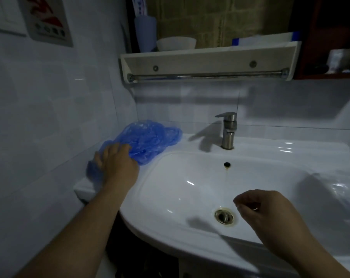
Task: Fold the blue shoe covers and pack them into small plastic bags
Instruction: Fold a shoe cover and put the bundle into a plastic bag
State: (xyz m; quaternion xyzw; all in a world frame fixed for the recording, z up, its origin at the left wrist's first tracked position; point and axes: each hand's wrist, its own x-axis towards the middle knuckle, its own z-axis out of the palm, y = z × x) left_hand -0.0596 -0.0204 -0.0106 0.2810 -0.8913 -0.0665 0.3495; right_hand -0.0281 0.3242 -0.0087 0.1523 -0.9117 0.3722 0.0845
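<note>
White sink ledge at far left is covered by the heaped blue shoe covers, long axis running near-left to far-right. The left hand is laid on their near end, grip indiscernible; the right hand is held above the basin, fingers loosely curled, empty.

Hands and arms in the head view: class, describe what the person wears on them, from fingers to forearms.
Nothing is worn. The left hand and right hand are ungloved; the left forearm and right forearm are bare down to the picture's lower edge, no sleeves or cuffs. No ring, watch or bracelet shows, though the light is dim.
</note>
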